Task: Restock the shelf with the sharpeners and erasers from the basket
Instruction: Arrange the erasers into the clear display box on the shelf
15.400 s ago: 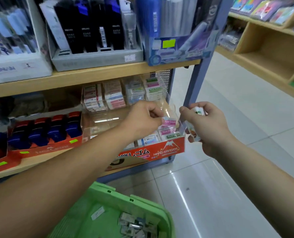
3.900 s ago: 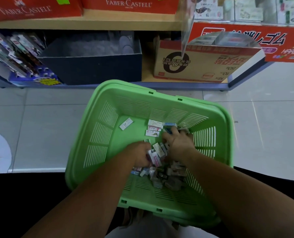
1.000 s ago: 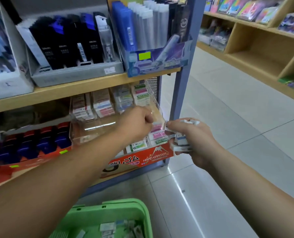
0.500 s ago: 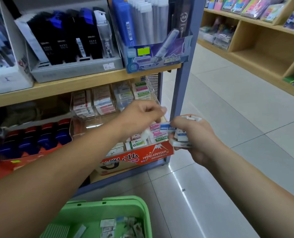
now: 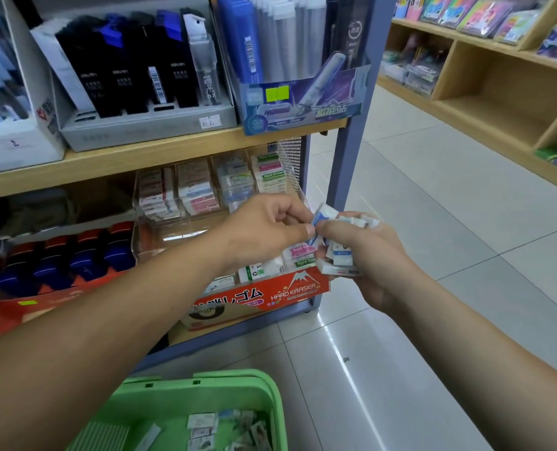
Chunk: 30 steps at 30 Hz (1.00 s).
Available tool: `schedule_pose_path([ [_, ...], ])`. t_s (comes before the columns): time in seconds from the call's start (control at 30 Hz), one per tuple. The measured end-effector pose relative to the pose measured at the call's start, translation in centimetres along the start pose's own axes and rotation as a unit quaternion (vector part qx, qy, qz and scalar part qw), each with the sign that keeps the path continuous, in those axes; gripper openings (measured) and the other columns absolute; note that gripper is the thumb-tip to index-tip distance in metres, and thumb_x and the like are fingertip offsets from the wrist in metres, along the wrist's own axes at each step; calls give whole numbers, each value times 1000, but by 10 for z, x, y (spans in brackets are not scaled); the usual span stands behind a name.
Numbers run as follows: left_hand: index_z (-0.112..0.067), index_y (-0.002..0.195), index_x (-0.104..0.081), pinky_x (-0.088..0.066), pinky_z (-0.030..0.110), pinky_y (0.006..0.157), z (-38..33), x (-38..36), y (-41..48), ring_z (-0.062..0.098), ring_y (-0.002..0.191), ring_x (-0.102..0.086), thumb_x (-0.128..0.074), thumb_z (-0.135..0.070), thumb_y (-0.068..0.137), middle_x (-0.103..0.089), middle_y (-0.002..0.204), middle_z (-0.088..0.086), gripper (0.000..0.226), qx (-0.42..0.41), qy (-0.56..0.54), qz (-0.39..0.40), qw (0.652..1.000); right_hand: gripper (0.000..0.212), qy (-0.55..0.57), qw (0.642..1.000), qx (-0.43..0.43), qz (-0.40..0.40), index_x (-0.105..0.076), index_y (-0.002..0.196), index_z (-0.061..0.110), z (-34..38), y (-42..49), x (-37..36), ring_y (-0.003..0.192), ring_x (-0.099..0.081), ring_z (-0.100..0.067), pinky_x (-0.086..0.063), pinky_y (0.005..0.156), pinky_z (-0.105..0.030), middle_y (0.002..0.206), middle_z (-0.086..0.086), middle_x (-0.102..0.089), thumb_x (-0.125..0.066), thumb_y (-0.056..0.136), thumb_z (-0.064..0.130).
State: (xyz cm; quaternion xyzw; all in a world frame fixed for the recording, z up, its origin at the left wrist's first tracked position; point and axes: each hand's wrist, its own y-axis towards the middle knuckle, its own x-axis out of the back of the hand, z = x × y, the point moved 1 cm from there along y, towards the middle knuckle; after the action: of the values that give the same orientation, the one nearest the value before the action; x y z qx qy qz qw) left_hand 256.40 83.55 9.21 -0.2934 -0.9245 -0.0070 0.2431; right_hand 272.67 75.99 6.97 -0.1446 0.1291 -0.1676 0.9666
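The left hand (image 5: 267,229) is pinching one blue-and-white eraser (image 5: 323,217) in its fingers, seemingly drawing it from the stack of erasers (image 5: 340,260) that the right hand (image 5: 378,265) is clutching just in front of the clear bins (image 5: 186,232). The stack (loosely fanned, I'd say) is risking a spill; the blue post (image 5: 348,164) is crowding the reach, while the aisle rightward is offering room.

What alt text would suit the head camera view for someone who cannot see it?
Two bare hands meet before a stationery shelf: the right hand grips a stack of small erasers, and the left hand pinches one blue-and-white eraser at its top. A green basket holding more sits on the floor below.
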Motion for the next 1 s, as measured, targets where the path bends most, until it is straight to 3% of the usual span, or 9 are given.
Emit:
schedule_pose_path([
  [0.07,-32,117,-73,-56,23,84,-1,0,0,6,96,-70,-82,-24,88,-74,100,-11,31,-20,59,-2,998,24,-65,998,15,-7,-66,101,8,1,1,5,70,-79,-28,-59,50,-31,91,-17,-79,-82,84,7],
  [0.17,-46,136,-60,-52,22,88,-7,4,-2,-4,98,-65,-84,-26,86,-66,114,-18,59,-49,118,64,990,26,-151,988,18,30,-67,102,3,3,0,11,69,-78,-24,-55,48,-26,88,-13,-79,-84,82,6],
  [0.23,-44,127,-67,-50,16,71,-9,6,-3,-12,77,-63,-83,-23,87,-66,114,-13,48,-54,145,99,983,29,-170,984,16,51,-68,105,2,2,-1,11,71,-79,-23,-57,50,-26,84,-8,-79,-85,81,8],
  [0.3,-32,113,-70,-50,16,62,-6,7,-3,-6,71,-62,-84,-17,86,-67,104,-5,34,-49,127,71,988,33,-148,988,18,39,-68,107,4,0,-1,10,71,-79,-24,-57,50,-26,85,-7,-79,-87,81,13],
  [0.47,-17,88,-65,-60,32,68,13,-4,4,11,71,-67,-87,-14,80,-72,83,2,23,29,101,-60,993,48,-45,999,-9,-28,-63,114,12,2,2,13,65,-78,-21,-56,49,-29,82,-5,-79,-90,79,31],
  [0.67,-23,74,-75,-63,41,72,29,-14,13,7,71,-71,-84,-34,83,-73,72,-9,17,40,214,-22,976,46,-22,993,-106,49,-68,109,16,0,-1,16,69,-77,-19,-58,57,-29,87,-4,-80,-84,79,47],
  [0.77,-16,86,-75,-49,24,51,18,-8,10,1,51,-57,-67,-33,99,-67,72,-4,23,16,103,-110,988,36,-27,991,-111,72,-68,112,13,-2,-2,15,75,-79,-23,-58,54,-28,97,-10,-81,-85,84,28],
  [0.83,-10,96,-73,-39,18,43,14,-3,7,7,50,-49,-58,-32,105,-61,75,-1,28,74,-32,-134,988,29,-43,990,-102,84,-69,109,12,-3,-3,12,78,-80,-24,-59,56,-31,97,-10,-81,-84,85,19],
  [1.0,-16,114,-68,-43,19,50,15,1,-7,13,68,-51,-47,-21,110,-60,87,3,22,70,-157,-112,979,34,-71,977,-110,167,-73,118,9,-7,-9,-13,90,-75,-30,-56,60,-31,112,-18,-78,-79,90,26],
])
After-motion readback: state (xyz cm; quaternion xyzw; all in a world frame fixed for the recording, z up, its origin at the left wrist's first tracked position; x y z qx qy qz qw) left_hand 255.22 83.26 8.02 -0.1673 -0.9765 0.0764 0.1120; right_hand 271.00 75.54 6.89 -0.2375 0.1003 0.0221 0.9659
